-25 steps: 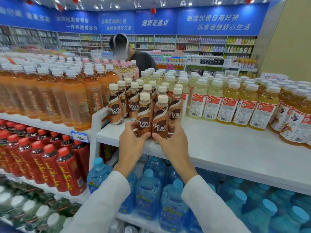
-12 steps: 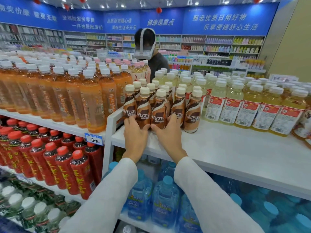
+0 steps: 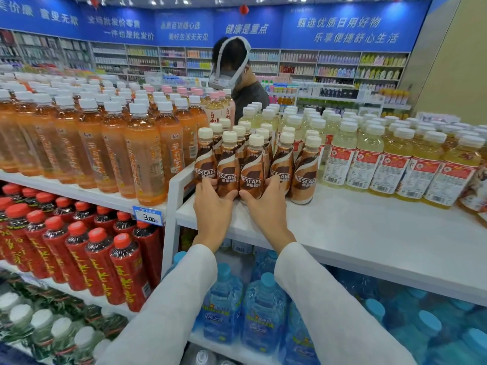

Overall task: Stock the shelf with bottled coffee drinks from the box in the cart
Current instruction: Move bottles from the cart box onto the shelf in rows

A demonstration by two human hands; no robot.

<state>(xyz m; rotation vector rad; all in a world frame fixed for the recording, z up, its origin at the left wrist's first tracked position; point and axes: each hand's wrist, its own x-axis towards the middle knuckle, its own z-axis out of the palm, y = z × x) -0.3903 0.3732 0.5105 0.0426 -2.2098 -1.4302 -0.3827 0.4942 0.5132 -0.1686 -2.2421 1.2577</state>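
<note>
Location: retail aisle, upper white shelf (image 3: 355, 233), matte and level, with a bare strip along its near edge.

Task stock: the coffee bottles (image 3: 305, 172) stand upright in a tight block at the shelf's left end, against the white upright, in several rows running far. The front row sits back from the near edge.

Left hand (image 3: 214, 204): thumb and fingers curled round the base of a front-row bottle, second from left. Right hand (image 3: 266, 204): the same hold on the bottle just right of it. Both held bottles stand touching one another (whether their bases rest on the shelf cannot be told).

Adjoining stock: orange tea bottles (image 3: 142, 159) on the shelf to the left, pale yellow drinks (image 3: 369, 159) to the right of the coffee block. Below left are red-capped bottles (image 3: 100, 256) under a price tag (image 3: 148, 216). Directly below are blue water jugs (image 3: 263, 312).

Room: a second person (image 3: 247, 93) wearing a head-mounted rig stands beyond the shelf. The far wall carries stocked shelving (image 3: 329, 64) under a blue banner (image 3: 342, 27) with white lettering.
</note>
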